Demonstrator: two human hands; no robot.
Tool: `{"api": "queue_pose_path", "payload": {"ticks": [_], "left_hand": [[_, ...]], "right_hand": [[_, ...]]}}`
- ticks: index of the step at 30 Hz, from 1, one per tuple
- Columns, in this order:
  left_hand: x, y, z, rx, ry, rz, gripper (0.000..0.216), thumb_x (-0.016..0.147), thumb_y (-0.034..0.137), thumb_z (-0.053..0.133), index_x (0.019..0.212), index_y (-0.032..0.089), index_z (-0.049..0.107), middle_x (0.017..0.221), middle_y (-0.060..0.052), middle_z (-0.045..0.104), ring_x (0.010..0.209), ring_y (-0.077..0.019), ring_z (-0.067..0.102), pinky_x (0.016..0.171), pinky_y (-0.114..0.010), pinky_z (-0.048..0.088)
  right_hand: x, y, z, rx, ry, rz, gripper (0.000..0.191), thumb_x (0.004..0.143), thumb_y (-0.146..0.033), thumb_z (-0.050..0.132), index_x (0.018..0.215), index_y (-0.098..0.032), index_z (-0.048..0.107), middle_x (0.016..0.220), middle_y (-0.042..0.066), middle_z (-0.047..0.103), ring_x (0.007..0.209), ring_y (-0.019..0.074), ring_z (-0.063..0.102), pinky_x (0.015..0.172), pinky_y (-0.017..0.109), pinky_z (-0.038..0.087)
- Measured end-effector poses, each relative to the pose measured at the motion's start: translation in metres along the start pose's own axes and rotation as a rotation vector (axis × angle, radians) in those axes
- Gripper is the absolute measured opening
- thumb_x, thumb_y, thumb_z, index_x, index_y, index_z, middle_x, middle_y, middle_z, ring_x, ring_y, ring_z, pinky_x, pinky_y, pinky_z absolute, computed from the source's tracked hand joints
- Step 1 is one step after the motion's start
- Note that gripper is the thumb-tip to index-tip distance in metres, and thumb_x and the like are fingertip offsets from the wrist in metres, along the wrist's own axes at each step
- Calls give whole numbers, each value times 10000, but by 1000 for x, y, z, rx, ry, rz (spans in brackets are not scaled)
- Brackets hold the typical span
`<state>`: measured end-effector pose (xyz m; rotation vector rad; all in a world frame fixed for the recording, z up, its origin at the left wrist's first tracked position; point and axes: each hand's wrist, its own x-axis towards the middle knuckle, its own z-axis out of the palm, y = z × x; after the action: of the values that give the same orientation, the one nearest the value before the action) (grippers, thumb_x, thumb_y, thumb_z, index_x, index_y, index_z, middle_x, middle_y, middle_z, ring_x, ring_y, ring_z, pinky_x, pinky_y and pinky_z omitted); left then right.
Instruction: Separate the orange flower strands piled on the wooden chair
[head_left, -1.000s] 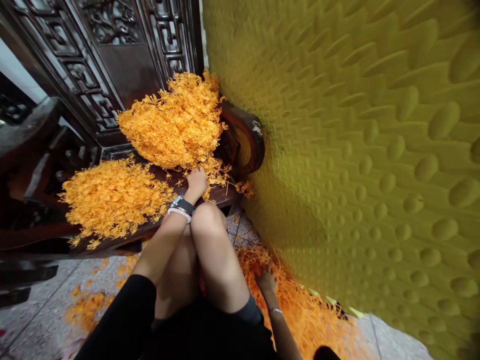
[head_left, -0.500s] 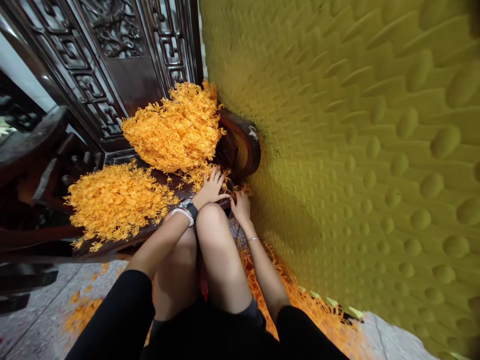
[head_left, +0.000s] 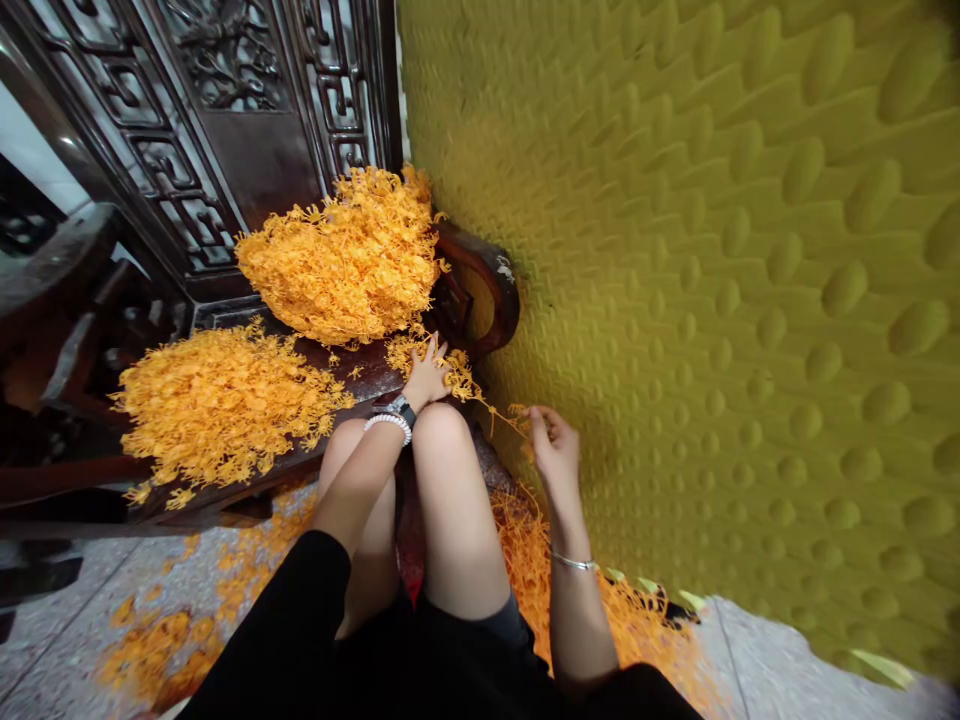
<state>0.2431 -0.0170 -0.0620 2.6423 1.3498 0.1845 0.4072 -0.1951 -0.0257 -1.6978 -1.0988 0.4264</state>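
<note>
My left hand (head_left: 427, 380), with a watch and a white coiled band at the wrist, lies with fingers spread on a small heap of orange moulded pieces (head_left: 459, 376) on the dark wooden seat (head_left: 371, 388). My right hand (head_left: 556, 442) is raised to the right of my knees, its fingers closed in a pinch. From it a thin orange strand (head_left: 491, 408) with small pieces stretches back toward the heap beside my left hand. Two bigger piles of similar orange pieces rest on the seat: one at the back (head_left: 345, 260), one at the left (head_left: 232, 400).
A yellow embossed panel (head_left: 712, 300) rises close on the right. The curved wooden armrest (head_left: 506, 290) stands beside the back pile, before a carved backrest (head_left: 262, 160). Orange strands (head_left: 525, 545) heap on the floor right of my legs; loose orange bits (head_left: 161, 645) lie at left.
My right hand has moved right and away from my left hand, drawing the orange strand out from the small heap. My left hand stays on the heap.
</note>
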Motion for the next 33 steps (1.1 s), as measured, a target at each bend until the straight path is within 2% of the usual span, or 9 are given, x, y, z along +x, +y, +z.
{"api": "queue_pose_path", "payload": {"ticks": [2,4,7,9,15,20,26,30,33], "left_hand": [[4,-2,-5,12,38,12,469,839,384,601,1261,185,552,1482,-154,351,1379,-377,261,1077,-601,261],[7,-5,-11,28,122,-8,579,811,410,595,1337,184,506,1571,-139,167,1439,-399,24,1127,-608,75],[12,-7,-18,27,223,-131,730,787,380,599,1453,220,346,1594,-104,66,1438,-400,40,1125,-602,53],[14,-10,-19,21,228,-176,758,773,325,609,1466,260,311,1596,-82,70,1431,-398,95,1120,-599,84],[20,-47,-26,-42,195,-219,577,861,145,367,1435,197,385,1559,-100,238,1451,-299,109,1140,-544,91],[24,-45,-21,-89,97,-143,556,823,240,519,1373,173,474,1514,-120,339,1425,-318,205,1141,-497,160],[12,-7,-27,-150,87,8,582,739,357,688,1276,162,570,1450,-114,442,1416,-282,237,1166,-391,173],[-9,-16,-44,-205,134,4,348,834,367,590,1113,173,666,1256,-109,610,1210,-255,517,1065,-333,358],[-20,-31,-55,-245,169,-56,305,841,396,583,1043,191,686,1153,-104,651,1047,-244,615,946,-311,450]], "right_hand": [[-2,-12,-1,-51,25,43,484,851,-523,465,1004,-98,638,440,-79,360,386,88,296,414,214,205],[-4,-19,4,-189,-67,61,524,822,-539,511,1070,-95,633,424,-74,378,384,106,339,426,224,220],[-7,-23,14,-381,-348,4,398,780,-489,575,927,-137,691,488,-9,525,455,138,462,479,237,288],[-11,-25,17,-436,-407,-26,312,793,-453,554,758,-168,675,530,7,553,487,136,473,497,234,295],[-39,-33,-34,-217,-269,17,465,812,-528,533,535,-188,377,503,-49,330,476,82,338,481,205,255],[-61,-36,-73,-109,-10,55,447,803,-501,585,553,-179,400,519,-59,288,474,64,270,451,197,238],[-57,-56,-46,-72,191,-123,354,878,-455,494,867,-144,663,635,1,515,513,92,378,466,205,303],[-54,-72,-27,-54,231,-262,347,894,-391,490,1043,-155,695,699,28,594,482,86,378,454,215,320],[-53,-80,-16,-46,218,-326,364,906,-359,467,1110,-151,685,584,-3,519,433,78,306,416,215,281]]}}
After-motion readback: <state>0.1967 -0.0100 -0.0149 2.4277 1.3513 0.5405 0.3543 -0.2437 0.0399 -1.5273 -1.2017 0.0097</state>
